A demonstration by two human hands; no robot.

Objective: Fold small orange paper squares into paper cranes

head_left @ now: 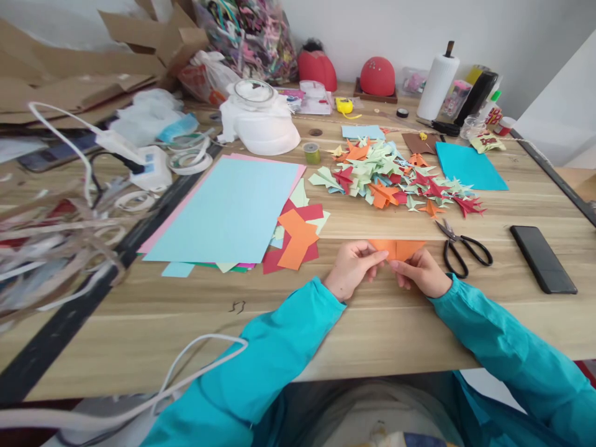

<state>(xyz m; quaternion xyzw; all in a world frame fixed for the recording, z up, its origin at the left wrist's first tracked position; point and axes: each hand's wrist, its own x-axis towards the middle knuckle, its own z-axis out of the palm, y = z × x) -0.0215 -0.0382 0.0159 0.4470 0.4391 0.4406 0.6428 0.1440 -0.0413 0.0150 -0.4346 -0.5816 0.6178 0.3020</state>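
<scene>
Both your hands, left hand (352,267) and right hand (421,272), pinch the orange folded paper (397,248) near the counter's front edge, its long axis running left-right.

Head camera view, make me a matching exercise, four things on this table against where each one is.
1 orange paper
2 scissors
3 phone
4 paper towel roll

A upright at the back of the table
B pinched by left hand and right hand
C lying flat, right of the scissors
D directly beside the right hand

Pairs: 1-B, 2-D, 3-C, 4-A
</scene>
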